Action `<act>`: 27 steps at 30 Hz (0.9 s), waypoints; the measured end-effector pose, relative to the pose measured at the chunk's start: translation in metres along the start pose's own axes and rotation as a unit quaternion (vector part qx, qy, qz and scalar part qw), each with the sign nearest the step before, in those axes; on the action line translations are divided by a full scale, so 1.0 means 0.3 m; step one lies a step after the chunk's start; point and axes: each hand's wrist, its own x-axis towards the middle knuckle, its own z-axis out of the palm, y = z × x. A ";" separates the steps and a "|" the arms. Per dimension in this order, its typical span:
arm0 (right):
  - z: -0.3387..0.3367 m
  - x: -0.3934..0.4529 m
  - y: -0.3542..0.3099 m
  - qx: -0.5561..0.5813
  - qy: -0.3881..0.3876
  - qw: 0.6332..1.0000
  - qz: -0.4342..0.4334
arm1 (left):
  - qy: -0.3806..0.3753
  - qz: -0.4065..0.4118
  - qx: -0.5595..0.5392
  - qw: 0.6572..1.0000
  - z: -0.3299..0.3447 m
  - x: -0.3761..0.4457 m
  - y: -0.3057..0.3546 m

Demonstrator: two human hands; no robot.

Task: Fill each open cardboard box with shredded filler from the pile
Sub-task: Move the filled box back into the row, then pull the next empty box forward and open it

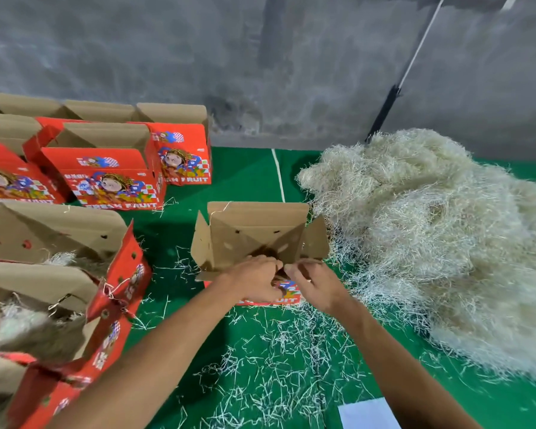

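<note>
Head view, looking down: both hands meet at the near rim of an open cardboard box (254,239) that stands on a green floor mat (245,174) in the middle of the scene. The left hand (256,278) lies over the near flap with its fingers curled down on the edge, and the right hand (311,281) faces it, fingertips bent in toward the same flap, so the two nearly touch. Both seem to pinch the flap, though the exact grip is hidden behind the knuckles. The box's other flaps stand up, and its brown inside shows holes in the far wall and a dark patch at the bottom; I cannot tell if any filler lies in it.

Just right of the box spreads the large pale pile of shredded filler (430,236), its edge touching the box's right flap. Loose strands (285,360) are scattered over the mat between the forearms.

On the left, two near boxes (59,305) already hold filler. Farther back stand more red boxes (112,178) printed "FRESH FRUIT". A grey wall (198,57) runs behind, and a white sheet (369,413) lies at the bottom edge.
</note>
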 end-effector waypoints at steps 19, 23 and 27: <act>0.300 0.065 0.076 -0.207 0.114 0.957 0.168 | 0.186 -0.093 0.040 0.977 0.245 0.131 -0.044; 0.261 0.090 0.098 -0.148 0.096 0.979 0.098 | 0.142 -0.090 0.026 0.985 0.183 0.153 -0.056; 0.209 0.068 0.117 -0.098 0.014 0.990 0.099 | 0.088 -0.086 0.011 0.992 0.143 0.111 -0.032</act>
